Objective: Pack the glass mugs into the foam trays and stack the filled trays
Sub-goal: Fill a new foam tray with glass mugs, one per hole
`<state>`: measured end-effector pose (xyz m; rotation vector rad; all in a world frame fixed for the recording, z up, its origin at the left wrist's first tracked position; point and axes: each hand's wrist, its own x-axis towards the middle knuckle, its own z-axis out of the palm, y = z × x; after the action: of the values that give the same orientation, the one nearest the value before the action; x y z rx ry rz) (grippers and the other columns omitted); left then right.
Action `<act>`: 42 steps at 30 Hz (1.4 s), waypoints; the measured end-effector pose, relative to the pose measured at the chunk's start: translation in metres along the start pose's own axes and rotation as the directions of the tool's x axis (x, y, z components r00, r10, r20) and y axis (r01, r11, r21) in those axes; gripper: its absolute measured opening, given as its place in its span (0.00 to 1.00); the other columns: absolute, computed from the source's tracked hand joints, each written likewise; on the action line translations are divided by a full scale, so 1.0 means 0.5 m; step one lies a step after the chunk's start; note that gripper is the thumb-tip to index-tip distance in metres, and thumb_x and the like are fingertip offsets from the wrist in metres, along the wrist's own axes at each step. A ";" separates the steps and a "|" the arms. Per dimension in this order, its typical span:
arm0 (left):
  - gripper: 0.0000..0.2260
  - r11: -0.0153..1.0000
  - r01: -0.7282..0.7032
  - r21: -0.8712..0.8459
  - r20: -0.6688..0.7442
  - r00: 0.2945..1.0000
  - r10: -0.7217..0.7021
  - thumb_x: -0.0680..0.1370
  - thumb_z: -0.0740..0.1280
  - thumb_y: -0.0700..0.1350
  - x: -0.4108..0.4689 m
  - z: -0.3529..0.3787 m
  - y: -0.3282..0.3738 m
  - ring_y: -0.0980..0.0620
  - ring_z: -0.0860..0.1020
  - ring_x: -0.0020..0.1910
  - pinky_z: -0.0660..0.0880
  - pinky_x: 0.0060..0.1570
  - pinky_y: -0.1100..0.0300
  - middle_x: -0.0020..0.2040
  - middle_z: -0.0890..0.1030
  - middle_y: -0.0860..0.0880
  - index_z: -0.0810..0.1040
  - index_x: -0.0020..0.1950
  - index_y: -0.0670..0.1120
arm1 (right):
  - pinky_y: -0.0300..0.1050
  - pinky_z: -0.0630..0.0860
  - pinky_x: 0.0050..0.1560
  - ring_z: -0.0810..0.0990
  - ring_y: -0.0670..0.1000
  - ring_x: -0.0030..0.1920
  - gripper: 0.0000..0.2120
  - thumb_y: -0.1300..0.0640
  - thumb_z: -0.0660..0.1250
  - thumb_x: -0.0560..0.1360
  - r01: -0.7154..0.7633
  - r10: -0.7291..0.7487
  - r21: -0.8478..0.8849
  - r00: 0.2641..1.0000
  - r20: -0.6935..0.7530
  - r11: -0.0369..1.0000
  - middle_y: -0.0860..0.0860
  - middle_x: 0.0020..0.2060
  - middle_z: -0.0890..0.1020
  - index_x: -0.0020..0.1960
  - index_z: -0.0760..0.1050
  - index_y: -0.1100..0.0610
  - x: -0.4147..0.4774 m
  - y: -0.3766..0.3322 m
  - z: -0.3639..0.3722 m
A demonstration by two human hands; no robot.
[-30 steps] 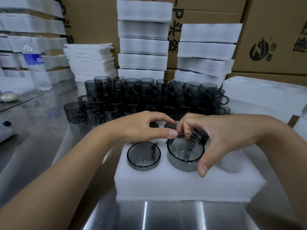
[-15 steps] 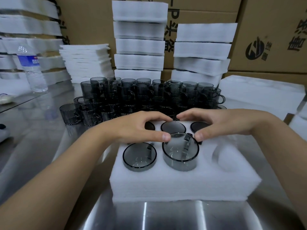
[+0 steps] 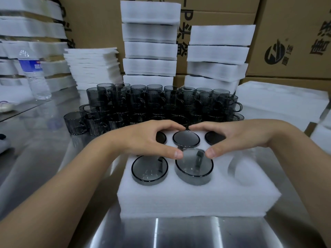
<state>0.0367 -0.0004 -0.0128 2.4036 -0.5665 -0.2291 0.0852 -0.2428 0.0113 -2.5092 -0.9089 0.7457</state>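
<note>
Mug has been let go of by the right hand. The pinch from a second ago is gone, and it's now sat in the tray, front middle, looking slightly proud. One slot is left. Both thumbs are rested on its far rim, left hand included, with fingers loosely arched and nothing gripped.

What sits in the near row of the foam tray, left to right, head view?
Left mug, seated in its pocket → middle mug, standing a little higher out of its pocket → empty pocket.
</note>
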 end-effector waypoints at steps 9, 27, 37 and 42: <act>0.41 0.996 0.038 0.080 0.037 0.998 -0.041 0.55 0.72 0.70 -0.004 -0.001 0.005 0.67 0.66 0.65 0.66 0.66 0.61 0.65 0.66 0.72 0.63 0.67 0.70 | 0.33 0.60 0.63 0.59 0.33 0.69 0.54 0.27 0.71 0.52 -0.016 0.017 -0.054 1.000 0.012 0.998 0.27 0.68 0.59 0.73 0.50 0.32 0.004 -0.002 0.005; 0.29 0.999 0.011 0.045 -0.099 0.995 -0.007 0.61 0.63 0.74 0.006 0.006 -0.006 0.70 0.70 0.61 0.66 0.60 0.66 0.61 0.72 0.70 0.70 0.61 0.70 | 0.35 0.57 0.67 0.59 0.35 0.70 0.52 0.23 0.67 0.53 0.008 -0.012 -0.089 0.999 -0.042 0.996 0.31 0.70 0.59 0.73 0.53 0.34 0.010 -0.002 0.007; 0.27 0.996 0.076 0.047 -0.250 0.966 -0.062 0.65 0.62 0.72 0.016 0.020 -0.015 0.67 0.75 0.55 0.70 0.56 0.66 0.56 0.78 0.64 0.74 0.61 0.64 | 0.39 0.57 0.66 0.63 0.43 0.70 0.25 0.34 0.46 0.77 -0.033 0.006 -0.053 0.896 -0.444 0.998 0.38 0.69 0.68 0.71 0.63 0.37 0.075 0.003 0.044; 0.17 0.994 0.089 0.066 -0.252 0.965 -0.070 0.73 0.65 0.62 0.017 0.020 -0.012 0.66 0.75 0.53 0.70 0.52 0.68 0.55 0.78 0.62 0.75 0.61 0.62 | 0.39 0.54 0.67 0.59 0.49 0.73 0.21 0.47 0.45 0.83 -0.123 0.085 -0.075 0.919 -0.384 0.990 0.49 0.72 0.64 0.75 0.56 0.39 0.095 0.015 0.026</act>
<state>0.0433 -0.0057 -0.0245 2.4833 -0.3692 0.0636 0.1122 -0.2142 -0.0193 -2.6715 -0.6910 0.2264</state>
